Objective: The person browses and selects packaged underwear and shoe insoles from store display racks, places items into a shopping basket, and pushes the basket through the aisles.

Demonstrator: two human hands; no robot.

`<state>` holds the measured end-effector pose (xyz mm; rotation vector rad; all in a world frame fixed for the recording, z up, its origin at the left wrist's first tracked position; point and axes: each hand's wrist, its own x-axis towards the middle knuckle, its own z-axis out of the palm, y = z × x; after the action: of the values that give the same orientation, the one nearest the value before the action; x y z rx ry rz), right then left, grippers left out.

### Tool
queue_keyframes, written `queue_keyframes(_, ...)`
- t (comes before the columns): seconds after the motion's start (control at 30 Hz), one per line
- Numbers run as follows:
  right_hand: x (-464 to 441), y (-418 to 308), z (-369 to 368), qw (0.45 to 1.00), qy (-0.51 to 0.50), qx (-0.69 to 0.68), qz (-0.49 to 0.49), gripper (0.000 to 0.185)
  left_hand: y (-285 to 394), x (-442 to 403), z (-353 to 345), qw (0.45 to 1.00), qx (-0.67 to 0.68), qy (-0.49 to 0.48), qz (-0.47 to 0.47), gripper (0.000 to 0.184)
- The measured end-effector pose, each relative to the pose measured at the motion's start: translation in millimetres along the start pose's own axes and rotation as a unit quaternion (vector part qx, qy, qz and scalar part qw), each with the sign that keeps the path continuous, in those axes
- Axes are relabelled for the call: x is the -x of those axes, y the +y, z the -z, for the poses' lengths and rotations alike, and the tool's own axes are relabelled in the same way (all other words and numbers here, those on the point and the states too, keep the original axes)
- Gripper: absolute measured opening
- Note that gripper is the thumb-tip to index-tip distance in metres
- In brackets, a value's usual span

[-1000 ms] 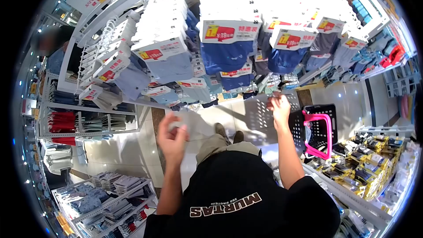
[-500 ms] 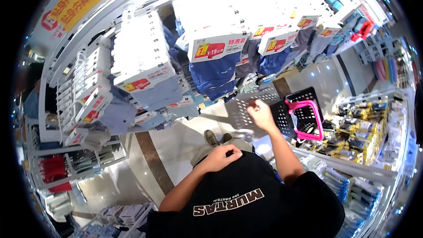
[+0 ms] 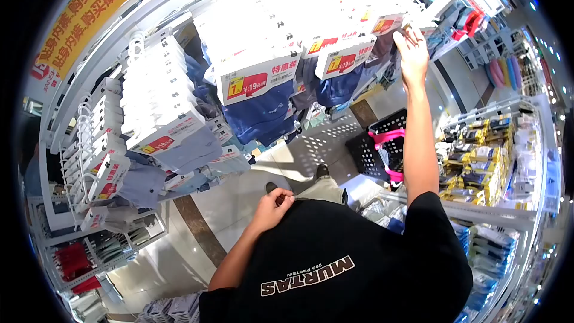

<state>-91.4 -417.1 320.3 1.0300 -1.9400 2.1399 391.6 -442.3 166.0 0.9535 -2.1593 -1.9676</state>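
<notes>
My right hand (image 3: 412, 51) is raised at the right end of the hanging rack, its fingertips at the edge of a grey packaged garment (image 3: 385, 46) under a white price card (image 3: 387, 23). Whether the fingers grip it is too small to tell. Low at my waist, my left hand (image 3: 274, 204) has its fingers curled near the hem of my black shirt (image 3: 323, 257); what they hold, if anything, is hidden. Blue folded underwear (image 3: 258, 113) hangs from white cards in front of me.
A black basket with a pink handle (image 3: 366, 154) stands on the floor right of my feet. Shelves of yellow packets (image 3: 487, 158) line the right side. Red folded items (image 3: 73, 261) lie on a lower left shelf.
My right hand has risen from above the basket to the rack's right end. My left hand has dropped to my waist and shifted slightly left. The view has turned, and the basket appears further left.
</notes>
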Motion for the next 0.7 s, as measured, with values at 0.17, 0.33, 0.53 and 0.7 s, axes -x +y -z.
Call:
queue_keyframes(0.17,-29.6,8.4,-9.9,0.996,-0.051,0.015,0.066,0.069,21.8,-25.4,-33.4,0.996,0.064,0.064,0.017,0.020)
queue_keyframes(0.33,-34.6,12.2,11.8,0.983,-0.147,-0.112,-0.017,0.039,55.7,-58.4,-86.7,0.981,0.160,0.114,-0.002,0.021)
queue_keyframes(0.53,-55.0,-7.0,52.8,0.959,-0.182,-0.210,-0.058,0.027,74.9,-87.8,-126.6,0.978,0.159,0.133,-0.016,0.021)
queue_keyframes(0.7,-43.6,-13.3,97.6,0.935,-0.191,-0.287,-0.086,0.040,107.8,-108.3,-154.1,0.961,0.222,0.148,-0.078,0.022)
